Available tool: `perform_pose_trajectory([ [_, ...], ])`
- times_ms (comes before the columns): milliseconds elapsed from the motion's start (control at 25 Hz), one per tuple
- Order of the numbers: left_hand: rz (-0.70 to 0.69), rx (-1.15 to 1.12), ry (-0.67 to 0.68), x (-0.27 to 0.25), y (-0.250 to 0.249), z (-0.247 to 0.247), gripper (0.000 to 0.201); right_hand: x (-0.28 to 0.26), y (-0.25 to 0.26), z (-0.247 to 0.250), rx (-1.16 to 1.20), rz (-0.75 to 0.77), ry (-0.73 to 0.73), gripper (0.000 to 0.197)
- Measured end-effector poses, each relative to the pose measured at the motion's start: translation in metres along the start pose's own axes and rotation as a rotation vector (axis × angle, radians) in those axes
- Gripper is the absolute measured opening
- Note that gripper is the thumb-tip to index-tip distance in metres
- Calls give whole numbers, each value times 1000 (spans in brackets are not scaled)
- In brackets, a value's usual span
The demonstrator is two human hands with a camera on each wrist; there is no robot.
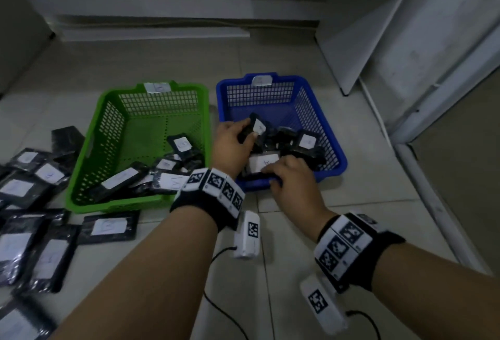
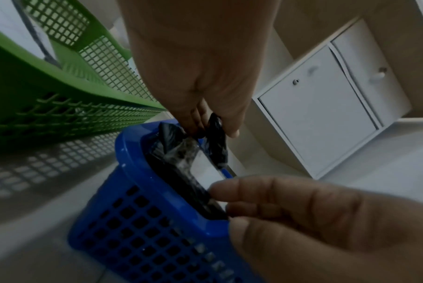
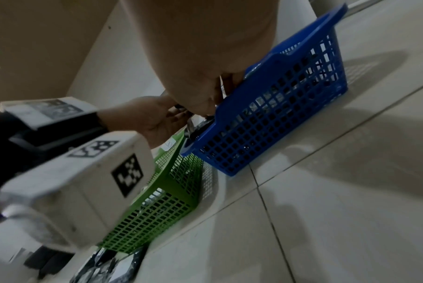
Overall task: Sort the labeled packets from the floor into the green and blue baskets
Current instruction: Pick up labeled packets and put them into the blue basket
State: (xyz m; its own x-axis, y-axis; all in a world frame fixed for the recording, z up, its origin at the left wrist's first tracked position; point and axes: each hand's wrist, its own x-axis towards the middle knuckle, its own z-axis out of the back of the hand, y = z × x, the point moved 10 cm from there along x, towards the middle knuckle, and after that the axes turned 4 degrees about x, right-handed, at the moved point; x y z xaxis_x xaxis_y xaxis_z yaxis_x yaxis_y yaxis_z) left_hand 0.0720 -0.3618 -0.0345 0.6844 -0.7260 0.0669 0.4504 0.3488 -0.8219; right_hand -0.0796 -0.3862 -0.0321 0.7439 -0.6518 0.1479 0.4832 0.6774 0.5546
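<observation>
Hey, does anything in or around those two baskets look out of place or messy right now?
Nothing looks damaged or spilled. The packets in the green basket and blue basket lie jumbled, some tilted, and the left hand holds one packet upright over the blue one.

A: Floor? 
B: Pale tiled floor, thin grout lines, dim even light.
A: Furniture?
B: White cabinet with two knobbed doors; white board leaning beside it; white baseboard behind.
</observation>
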Motion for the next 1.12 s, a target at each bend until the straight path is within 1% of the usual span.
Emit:
perform_pose_trajectory([
  [80,-54,113,69,-1,-5,2,51,1,-1,-2,17,-39,3,30],
  [160,-87,189,141,-5,-3,14,53,0,3,-1,-14,-78,3,31],
  [240,-132,288,203,-14,6,39,45,-5,19,-2,-45,-58,-11,32],
  [320,-187,415,279,-32,21,77,31,-14,54,-15,-39,37,26,34],
  [400,-213,535,356,-60,47,124,25,-25,97,-45,24,152,145,37],
  [480,-202,617,400,-96,77,173,25,-40,138,-85,74,218,313,38],
  [600,-140,640,368,-152,131,237,23,-62,190,-152,108,207,506,37],
  [640,-111,630,344,-168,149,250,22,-68,202,-171,121,190,535,36],
  [680,-50,631,329,-185,175,263,24,-75,216,-191,125,172,558,36],
  [720,23,639,337,-203,200,271,30,-82,227,-210,116,149,579,37],
  [760,66,655,380,-220,221,270,39,-89,233,-224,100,120,586,41],
  [800,76,676,440,-236,239,267,49,-93,239,-237,76,94,586,46],
  [880,35,732,519,-256,257,258,59,-95,248,-253,13,82,557,58],
  [1000,-65,787,528,-260,257,254,61,-79,255,-264,-161,105,493,69],
  [1040,-72,823,537,-258,256,254,62,-71,252,-265,-215,88,476,70],
  [1120,-58,935,571,-256,260,254,65,-60,240,-271,-260,0,497,69],
])
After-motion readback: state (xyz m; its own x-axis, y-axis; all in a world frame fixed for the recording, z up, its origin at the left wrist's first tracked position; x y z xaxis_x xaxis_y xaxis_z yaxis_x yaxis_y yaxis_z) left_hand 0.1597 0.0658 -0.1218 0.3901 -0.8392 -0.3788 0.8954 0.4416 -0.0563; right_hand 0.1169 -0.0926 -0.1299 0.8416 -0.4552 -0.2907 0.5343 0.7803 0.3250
